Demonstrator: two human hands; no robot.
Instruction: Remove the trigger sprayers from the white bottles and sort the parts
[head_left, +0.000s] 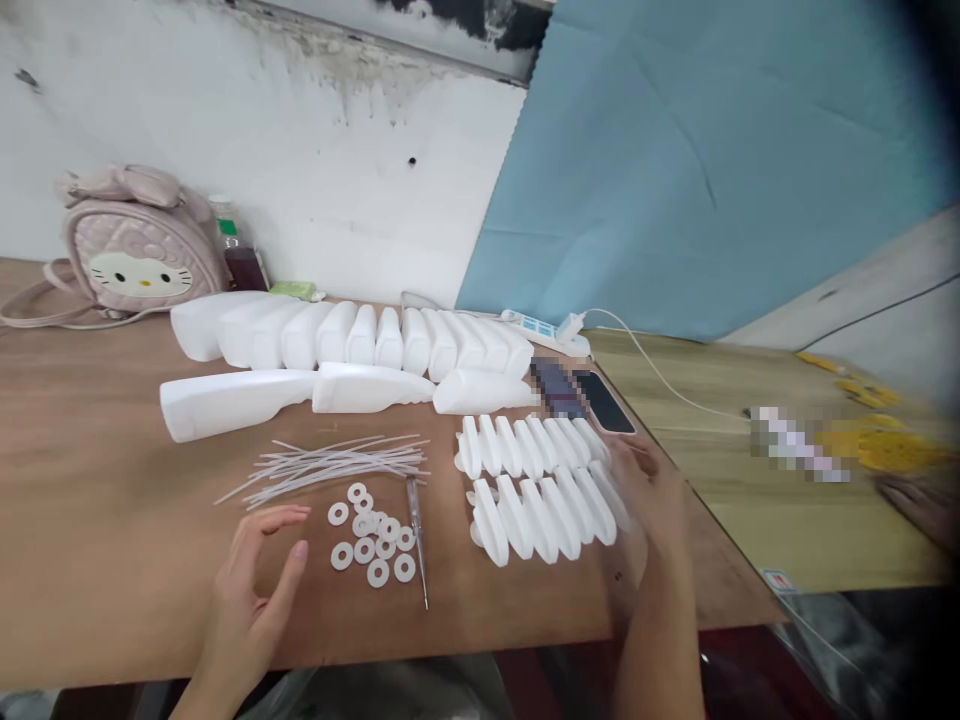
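Note:
My left hand (259, 590) hovers over the table, thumb and fingers apart and nothing between them. Just right of it lie several white ring washers (364, 550) and a slim screwdriver (417, 530) with a clear handle. Beyond the washers is a loose bundle of thin white tubes (337, 468). My right hand (649, 480) is at the right end of two rows of slim white plastic pieces (536, 515); its fingers are smeared by motion, so any hold is unclear. Further back, white plastic bottle-like shells (375, 390) lie in front of a close-packed row of similar ones (341, 335).
A phone (606, 402) and a blurred-out dark object (559, 388) lie near the table's right edge. Behind them are a power strip (551, 335) and white cable. A pink bag (142, 245) and a bottle (229, 225) stand back left. At far right is another person's hand (915, 510).

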